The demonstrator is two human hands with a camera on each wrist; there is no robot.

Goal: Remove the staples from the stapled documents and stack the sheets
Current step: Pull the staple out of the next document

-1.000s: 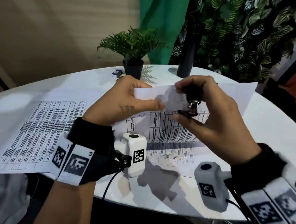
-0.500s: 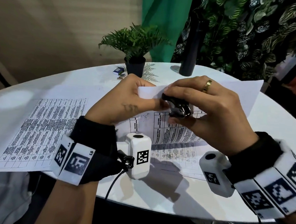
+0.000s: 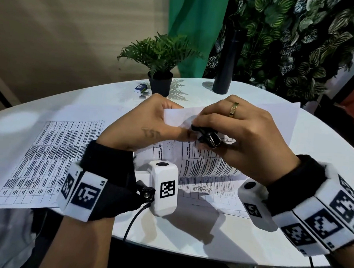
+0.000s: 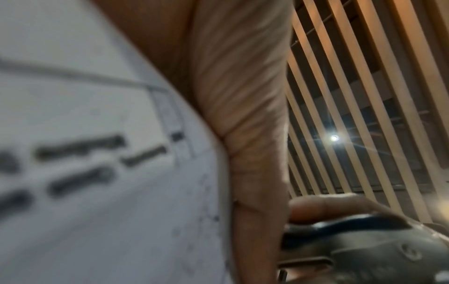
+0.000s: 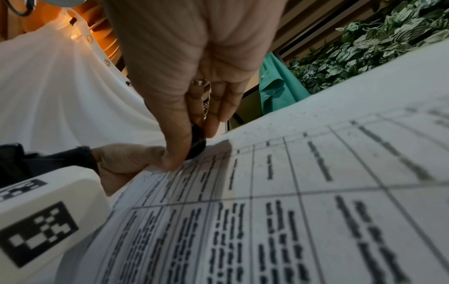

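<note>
At frame centre the left hand pinches the stapled document corner taut; the right hand squeezes the staple remover there, likely biting the staple

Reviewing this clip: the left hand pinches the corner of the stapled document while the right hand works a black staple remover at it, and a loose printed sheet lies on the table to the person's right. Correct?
Not quite. The loose printed sheet lies on the table to the person's left, as the head view shows. The rest holds: the left hand pinches the corner of the stapled document while the right hand works the black staple remover at it.
</note>
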